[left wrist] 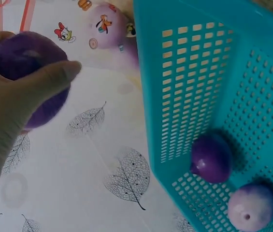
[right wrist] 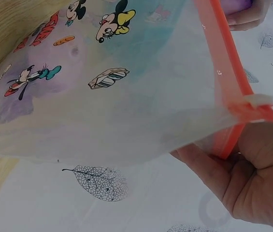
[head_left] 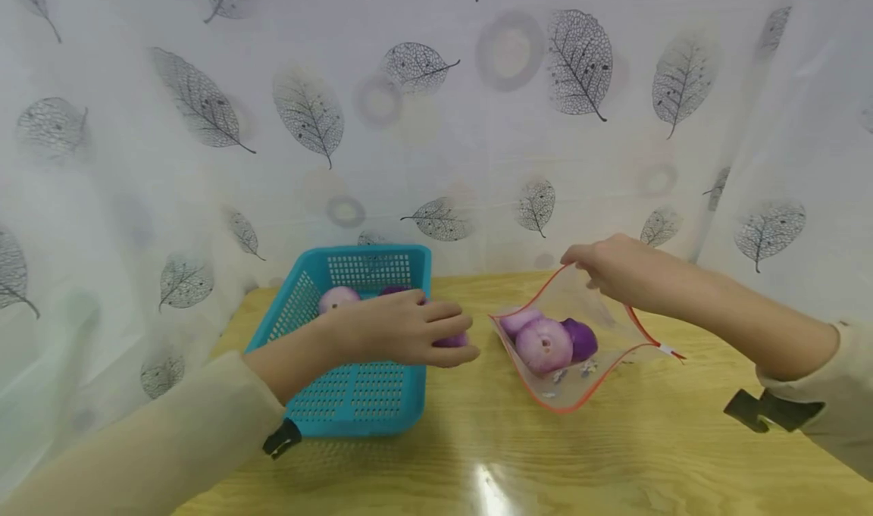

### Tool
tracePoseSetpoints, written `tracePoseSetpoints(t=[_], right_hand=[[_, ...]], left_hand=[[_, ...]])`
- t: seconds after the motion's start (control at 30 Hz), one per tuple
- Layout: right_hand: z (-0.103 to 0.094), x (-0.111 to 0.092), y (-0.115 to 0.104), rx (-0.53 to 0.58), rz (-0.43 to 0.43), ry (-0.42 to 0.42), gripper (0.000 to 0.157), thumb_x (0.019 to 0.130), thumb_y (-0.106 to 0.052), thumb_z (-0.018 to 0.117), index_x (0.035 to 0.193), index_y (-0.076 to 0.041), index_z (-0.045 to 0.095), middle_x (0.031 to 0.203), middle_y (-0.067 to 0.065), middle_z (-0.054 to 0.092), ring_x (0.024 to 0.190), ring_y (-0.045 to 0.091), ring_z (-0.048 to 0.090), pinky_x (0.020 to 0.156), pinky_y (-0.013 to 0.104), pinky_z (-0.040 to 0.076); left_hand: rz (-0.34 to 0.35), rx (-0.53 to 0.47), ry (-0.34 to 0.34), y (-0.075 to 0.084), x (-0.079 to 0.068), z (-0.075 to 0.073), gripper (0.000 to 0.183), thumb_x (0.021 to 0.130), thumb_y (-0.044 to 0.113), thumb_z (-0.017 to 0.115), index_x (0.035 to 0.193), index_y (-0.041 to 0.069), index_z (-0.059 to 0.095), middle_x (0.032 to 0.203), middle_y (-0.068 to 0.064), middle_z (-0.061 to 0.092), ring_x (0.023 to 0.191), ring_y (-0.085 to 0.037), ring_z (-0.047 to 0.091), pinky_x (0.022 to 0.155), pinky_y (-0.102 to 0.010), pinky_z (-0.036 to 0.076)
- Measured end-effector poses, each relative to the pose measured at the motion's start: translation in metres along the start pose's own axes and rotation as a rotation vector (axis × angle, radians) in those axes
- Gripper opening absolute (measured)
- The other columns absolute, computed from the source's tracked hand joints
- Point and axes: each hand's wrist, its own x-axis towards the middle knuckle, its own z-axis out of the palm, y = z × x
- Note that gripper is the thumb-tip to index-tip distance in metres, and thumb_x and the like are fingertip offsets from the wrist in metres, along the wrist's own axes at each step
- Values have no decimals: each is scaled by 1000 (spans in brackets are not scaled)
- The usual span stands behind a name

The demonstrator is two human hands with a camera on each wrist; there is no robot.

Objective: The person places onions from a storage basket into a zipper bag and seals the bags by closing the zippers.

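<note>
On my feed, the left hand [head_left: 389,326] had thumb and fingers wrapped around a red onion [left wrist: 27,50], just right of the teal basket [head_left: 341,428]; the right hand [head_left: 614,271] pinched the far rim of the zip bag [head_left: 561,409], where three more onions [head_left: 543,345] sat. I judged it best to hold that rim high and lower the onion through the mouth before letting go.
</note>
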Motion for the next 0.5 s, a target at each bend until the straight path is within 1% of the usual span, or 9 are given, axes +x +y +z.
tracePoseSetpoints(t=[0.1,0.2,0.27,0.4,0.5], right_hand=[[0,-1,0,-2,6,-2,34,79,5,69,112,3,62,92,16,70,83,31,67,70,41,56],[-1,-1,-1,1,9,-2,34,79,5,68,112,3,62,91,15,70,82,30,67,71,41,56],[-1,-2,-1,4,7,-5,34,79,5,69,112,3,62,91,15,70,82,30,67,70,40,56],[-1,-2,-2,0,3,-5,35,77,6,70,111,3,62,88,13,70,80,29,67,69,39,56],[0,0,0,-10,-4,-5,35,76,6,70,110,3,62,86,12,70,78,28,67,68,39,56]], left_hand=[[54,40,98,-1,7,2,36,96,8,47,129,23,47,113,-2,55,96,-14,55,61,-22,48],[87,67,163,-2,13,3,38,97,7,47,133,22,45,121,-6,57,102,-16,57,68,-25,52],[91,69,177,-2,17,4,39,97,8,47,134,22,44,125,-7,57,106,-18,57,71,-27,52],[70,76,164,-2,27,6,39,99,10,43,136,23,43,128,-7,56,107,-17,57,72,-27,52],[43,50,200,-1,35,10,34,101,16,43,134,22,46,129,-8,56,107,-17,59,72,-26,53]])
